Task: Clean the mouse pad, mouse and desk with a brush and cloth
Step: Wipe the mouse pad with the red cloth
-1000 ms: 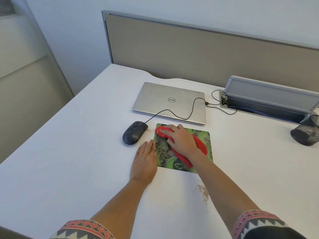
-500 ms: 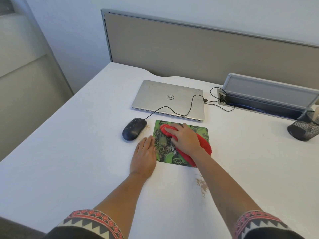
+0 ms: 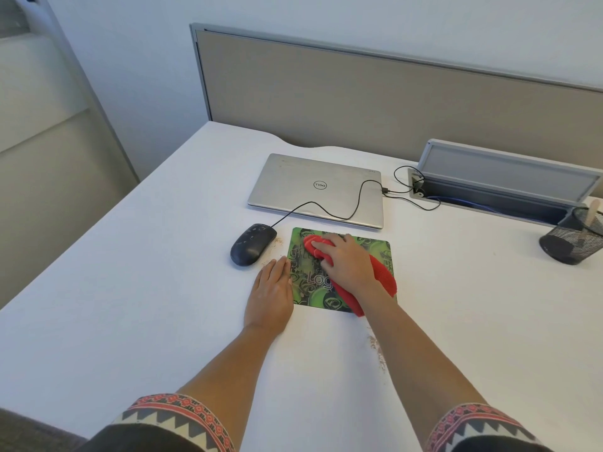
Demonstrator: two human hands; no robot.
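A green patterned mouse pad (image 3: 378, 249) lies on the white desk (image 3: 130, 288). My right hand (image 3: 346, 262) presses a red cloth (image 3: 383, 277) flat onto the pad, fingers pointing to the upper left. My left hand (image 3: 270, 293) lies flat on the desk with its fingertips on the pad's left edge. A black wired mouse (image 3: 253, 244) sits just left of the pad, with brown crumbs (image 3: 277, 244) beside it. No brush is in view.
A shut silver laptop (image 3: 313, 187) lies behind the pad, the mouse cable crossing it. A cable tray (image 3: 502, 190) with its lid raised is at back right, a black mesh cup (image 3: 571, 239) at right. More brown crumbs (image 3: 377, 350) lie below the pad.
My right hand and the red cloth have shifted slightly across the pad. My left hand stays in place at the pad's left edge.
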